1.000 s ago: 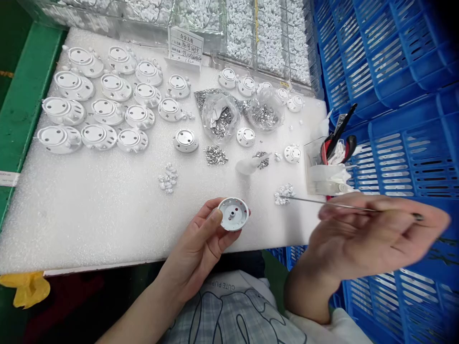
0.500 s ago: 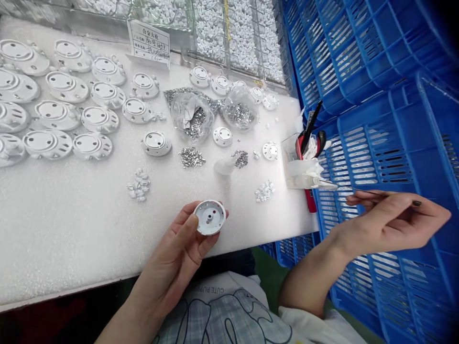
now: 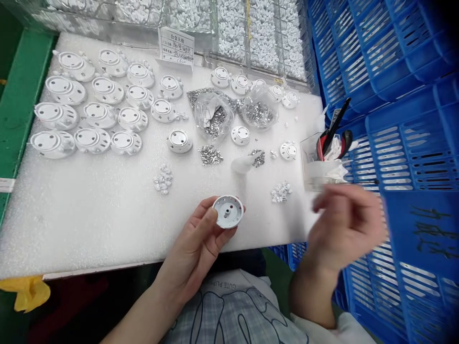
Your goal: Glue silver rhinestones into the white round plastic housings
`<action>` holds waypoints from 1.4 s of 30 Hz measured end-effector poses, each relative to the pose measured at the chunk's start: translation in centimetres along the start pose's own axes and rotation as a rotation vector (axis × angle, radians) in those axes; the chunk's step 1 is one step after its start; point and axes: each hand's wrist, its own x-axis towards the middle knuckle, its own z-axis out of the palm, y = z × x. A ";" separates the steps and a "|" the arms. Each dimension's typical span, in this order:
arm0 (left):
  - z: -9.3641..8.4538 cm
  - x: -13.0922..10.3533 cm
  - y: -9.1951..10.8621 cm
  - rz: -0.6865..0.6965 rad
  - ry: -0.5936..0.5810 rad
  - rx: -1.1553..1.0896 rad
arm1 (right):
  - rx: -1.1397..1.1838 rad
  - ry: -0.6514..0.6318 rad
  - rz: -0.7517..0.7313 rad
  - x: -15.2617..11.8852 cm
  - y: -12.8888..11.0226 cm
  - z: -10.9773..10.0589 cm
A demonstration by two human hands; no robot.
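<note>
Left hand (image 3: pixel 201 235) pinches a white round casing (image 3: pixel 229 220); the raised right hand (image 3: pixel 347 227) blurs, I can't tell its grip.

Round housings (image 3: pixel 100 114) sat in rows on the left of the bench (image 3: pixel 89 210), compartment tray (image 3: pixel 132 34) along the back, label card (image 3: pixel 175 50) just in front of it. Two bags of metal bits (image 3: pixel 215 119) were mid-bench, squeeze bottle (image 3: pixel 241 165) closer to the front. Pliers (image 3: pixel 346 142) stuck out of a box (image 3: pixel 308 172) at the right end, crates (image 3: pixel 426 157) beyond. One more housing (image 3: pixel 228 219) was up front in the left hand (image 3: pixel 201 234).
</note>
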 end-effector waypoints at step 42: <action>-2.5 0.8 1.4 0.695 -0.186 0.817 | 0.141 -0.438 -0.189 -4.7 -1.2 5.5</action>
